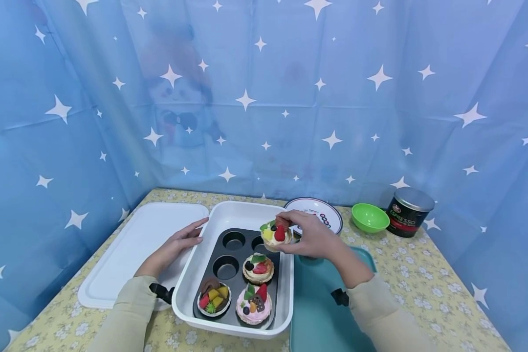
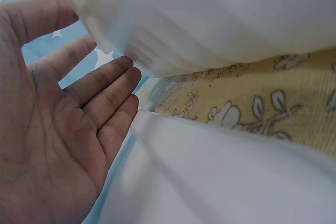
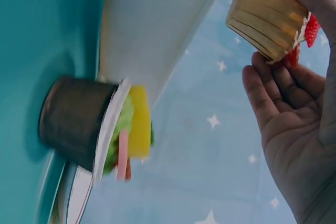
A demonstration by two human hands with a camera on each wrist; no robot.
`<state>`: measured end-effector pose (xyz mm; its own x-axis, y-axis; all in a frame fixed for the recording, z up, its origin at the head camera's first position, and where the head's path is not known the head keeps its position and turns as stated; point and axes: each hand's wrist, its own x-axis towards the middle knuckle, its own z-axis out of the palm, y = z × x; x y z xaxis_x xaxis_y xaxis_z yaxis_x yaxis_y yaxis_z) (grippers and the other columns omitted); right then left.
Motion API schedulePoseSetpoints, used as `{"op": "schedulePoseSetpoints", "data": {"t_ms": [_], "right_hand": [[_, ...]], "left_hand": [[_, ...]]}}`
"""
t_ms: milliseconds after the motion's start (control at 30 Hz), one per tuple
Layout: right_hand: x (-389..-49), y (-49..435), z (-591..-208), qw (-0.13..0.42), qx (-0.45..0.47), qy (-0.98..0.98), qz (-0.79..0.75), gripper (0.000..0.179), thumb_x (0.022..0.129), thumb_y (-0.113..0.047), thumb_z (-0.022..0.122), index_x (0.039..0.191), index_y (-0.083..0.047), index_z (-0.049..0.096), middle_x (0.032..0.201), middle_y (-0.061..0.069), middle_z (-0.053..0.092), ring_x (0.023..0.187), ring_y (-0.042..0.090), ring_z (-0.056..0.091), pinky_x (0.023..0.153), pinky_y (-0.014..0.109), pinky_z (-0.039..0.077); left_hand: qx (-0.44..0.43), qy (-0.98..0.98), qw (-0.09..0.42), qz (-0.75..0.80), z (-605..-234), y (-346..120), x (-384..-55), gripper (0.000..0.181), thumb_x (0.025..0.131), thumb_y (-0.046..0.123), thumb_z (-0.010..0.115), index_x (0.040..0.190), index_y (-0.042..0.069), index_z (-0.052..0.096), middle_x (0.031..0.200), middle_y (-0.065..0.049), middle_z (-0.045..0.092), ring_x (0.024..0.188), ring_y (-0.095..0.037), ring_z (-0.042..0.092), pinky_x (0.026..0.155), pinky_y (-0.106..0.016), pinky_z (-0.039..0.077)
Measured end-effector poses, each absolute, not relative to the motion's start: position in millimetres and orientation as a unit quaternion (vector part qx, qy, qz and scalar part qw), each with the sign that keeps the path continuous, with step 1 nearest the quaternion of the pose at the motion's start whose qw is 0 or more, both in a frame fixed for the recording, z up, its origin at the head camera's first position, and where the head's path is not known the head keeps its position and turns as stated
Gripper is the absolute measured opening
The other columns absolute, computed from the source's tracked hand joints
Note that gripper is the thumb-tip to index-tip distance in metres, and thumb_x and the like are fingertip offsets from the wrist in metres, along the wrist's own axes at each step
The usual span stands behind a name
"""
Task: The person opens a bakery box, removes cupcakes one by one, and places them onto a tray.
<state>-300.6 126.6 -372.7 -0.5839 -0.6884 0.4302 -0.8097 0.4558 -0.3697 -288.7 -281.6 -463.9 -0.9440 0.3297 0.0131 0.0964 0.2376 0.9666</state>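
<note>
right hand (image 1: 311, 235) has the fruit tart (image 1: 271, 238) pinched, toppings up; half-hidden muffin-pan cup (image 1: 255, 245) sits just left of those fingertips (left hand (image 1: 175, 244) is farther, fingers apart)

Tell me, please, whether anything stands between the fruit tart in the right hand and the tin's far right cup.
Nothing visible does: in the head view, the fruit tart, held by the right hand, overlaps the far right cup, hiding part of it.

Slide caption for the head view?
Right hand holds a fruit tart near the muffin pan, left hand at the white tub's rim.
</note>
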Motion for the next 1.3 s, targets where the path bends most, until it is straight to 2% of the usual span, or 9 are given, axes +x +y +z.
{"op": "schedulePoseSetpoints", "data": {"t_ms": [233,433,600,767,900,1067,1300], "right_hand": [[-296,150,-367,0.111,0.412,-0.858,0.287,0.066,0.077,-0.032,0.089,0.133,-0.008,0.062,0.113,-0.003,0.066,0.101,0.013,0.063,0.088,0.042,0.057],[-294,172,-370,0.116,0.370,-0.876,0.286,0.067,0.077,-0.038,0.089,0.132,-0.010,0.063,0.114,-0.004,0.066,0.102,0.015,0.065,0.086,0.040,0.058],[-295,195,-378,0.122,0.333,-0.889,0.288,0.071,0.076,-0.041,0.089,0.134,-0.009,0.063,0.113,-0.001,0.068,0.105,0.022,0.067,0.086,0.044,0.057],[-296,212,-384,0.127,0.300,-0.895,0.305,0.068,0.076,-0.044,0.089,0.131,-0.011,0.064,0.107,-0.003,0.067,0.102,0.020,0.067,0.086,0.043,0.057],[-297,219,-386,0.119,0.293,-0.895,0.315,0.069,0.077,-0.045,0.087,0.132,-0.010,0.064,0.111,-0.001,0.067,0.104,0.021,0.066,0.087,0.044,0.057],[-300,228,-385,0.123,0.289,-0.895,0.316,0.069,0.077,-0.040,0.088,0.132,-0.006,0.063,0.115,0.004,0.067,0.105,0.026,0.067,0.088,0.047,0.057],[-303,248,-381,0.124,0.257,-0.906,0.313,0.073,0.079,-0.036,0.088,0.139,-0.006,0.058,0.117,0.005,0.066,0.102,0.022,0.065,0.088,0.046,0.056]], "left_hand": [[0.133,0.785,0.097,0.597,-463,-281,-288,0.060,0.103,0.032,0.055,0.159,0.029,0.032,0.165,-0.011,0.023,0.151,-0.036,0.020,0.118,-0.062,0.018],[0.128,0.781,0.100,0.603,-463,-281,-287,0.061,0.104,0.029,0.055,0.159,0.029,0.032,0.165,-0.010,0.023,0.151,-0.035,0.020,0.118,-0.061,0.019],[0.125,0.785,0.100,0.598,-462,-280,-286,0.060,0.103,0.032,0.056,0.158,0.034,0.032,0.166,-0.005,0.022,0.152,-0.033,0.020,0.118,-0.060,0.019],[0.122,0.784,0.099,0.600,-463,-282,-286,0.058,0.103,0.032,0.056,0.157,0.036,0.034,0.165,-0.003,0.023,0.152,-0.032,0.019,0.118,-0.060,0.018],[0.128,0.786,0.097,0.596,-463,-282,-285,0.059,0.104,0.031,0.054,0.159,0.032,0.032,0.166,-0.009,0.022,0.152,-0.035,0.019,0.118,-0.061,0.020],[0.124,0.791,0.096,0.592,-462,-281,-283,0.059,0.104,0.031,0.053,0.159,0.032,0.031,0.166,-0.009,0.022,0.152,-0.035,0.018,0.117,-0.062,0.020],[0.122,0.792,0.097,0.590,-461,-281,-285,0.060,0.104,0.031,0.054,0.159,0.032,0.031,0.165,-0.007,0.024,0.152,-0.034,0.019,0.117,-0.061,0.020]]}}
